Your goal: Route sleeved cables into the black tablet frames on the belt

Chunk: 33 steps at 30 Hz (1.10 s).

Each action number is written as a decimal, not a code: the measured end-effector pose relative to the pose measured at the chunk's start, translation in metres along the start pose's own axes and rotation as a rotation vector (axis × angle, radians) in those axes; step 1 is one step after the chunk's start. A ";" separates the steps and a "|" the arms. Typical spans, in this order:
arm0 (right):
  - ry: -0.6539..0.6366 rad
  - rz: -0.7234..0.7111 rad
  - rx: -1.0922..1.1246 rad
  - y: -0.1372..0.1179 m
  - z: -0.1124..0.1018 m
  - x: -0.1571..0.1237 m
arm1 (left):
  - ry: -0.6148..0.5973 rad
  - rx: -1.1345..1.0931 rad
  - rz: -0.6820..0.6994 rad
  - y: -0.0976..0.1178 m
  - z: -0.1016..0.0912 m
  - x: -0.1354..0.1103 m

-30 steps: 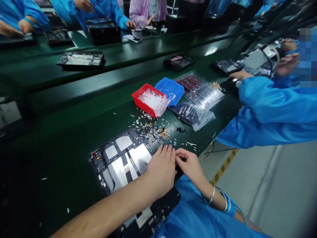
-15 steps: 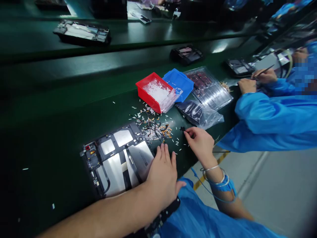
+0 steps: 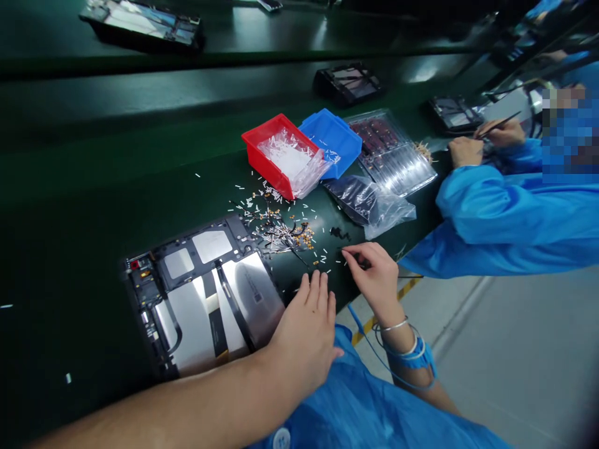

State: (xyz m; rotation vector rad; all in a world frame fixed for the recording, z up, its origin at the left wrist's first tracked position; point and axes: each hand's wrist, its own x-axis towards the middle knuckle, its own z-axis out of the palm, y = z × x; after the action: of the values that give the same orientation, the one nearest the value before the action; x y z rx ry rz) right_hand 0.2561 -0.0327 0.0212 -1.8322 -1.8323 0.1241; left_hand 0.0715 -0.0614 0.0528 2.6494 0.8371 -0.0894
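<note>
An opened tablet (image 3: 187, 330), its silver batteries and black flex cables exposed, lies on the dark green bench at the lower left. My left hand (image 3: 306, 330) rests flat by the tablet's right edge, fingers stretched out, the forearm crossing over its lower part. To the right, my right hand (image 3: 374, 274) pinches thumb and forefinger together above the bench; whatever is between the tips is too small and dark to make out. Just beyond those fingertips lie small black pieces (image 3: 340, 234). A heap of small cables and connectors (image 3: 285, 236) is spread between the tablet and the right hand.
Behind the heap stand a red bin (image 3: 266, 165) of white strips and a blue bin (image 3: 349, 149). A plastic bag (image 3: 369, 202) and a clear tray (image 3: 397, 156) lie to their right. A co-worker's hands (image 3: 468, 149) work at far right. More devices (image 3: 350, 84) stand behind.
My right hand has drawn back slightly from the small black pieces, which now lie apart from its fingertips. The view has shifted; my left hand stays flat near the tablet's edge.
</note>
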 end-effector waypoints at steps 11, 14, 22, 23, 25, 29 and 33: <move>-0.077 -0.049 0.177 0.008 0.007 0.005 | -0.094 -0.032 -0.046 -0.004 -0.005 0.005; -0.133 -0.124 0.256 -0.001 0.007 0.002 | -0.030 -0.075 -0.059 -0.006 -0.001 0.004; -0.143 -0.319 0.217 -0.009 0.015 0.001 | -0.085 -0.079 -0.042 -0.008 -0.008 0.006; -0.125 -0.341 0.204 -0.008 0.015 0.001 | -0.105 -0.057 -0.041 -0.008 -0.010 0.006; -0.070 -0.411 0.184 -0.008 0.017 0.000 | -0.147 -0.010 -0.040 -0.008 -0.016 0.007; 0.017 -0.549 0.090 -0.007 0.016 -0.002 | -0.233 0.070 -0.028 -0.006 -0.022 0.006; 0.005 -0.637 -0.034 -0.005 0.011 -0.006 | -0.253 0.099 -0.028 -0.008 -0.023 0.007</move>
State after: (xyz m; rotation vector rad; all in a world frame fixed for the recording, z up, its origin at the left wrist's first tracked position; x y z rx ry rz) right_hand 0.2459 -0.0353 0.0121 -1.1843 -2.3247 -0.1463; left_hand 0.0715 -0.0440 0.0707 2.6427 0.8024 -0.4736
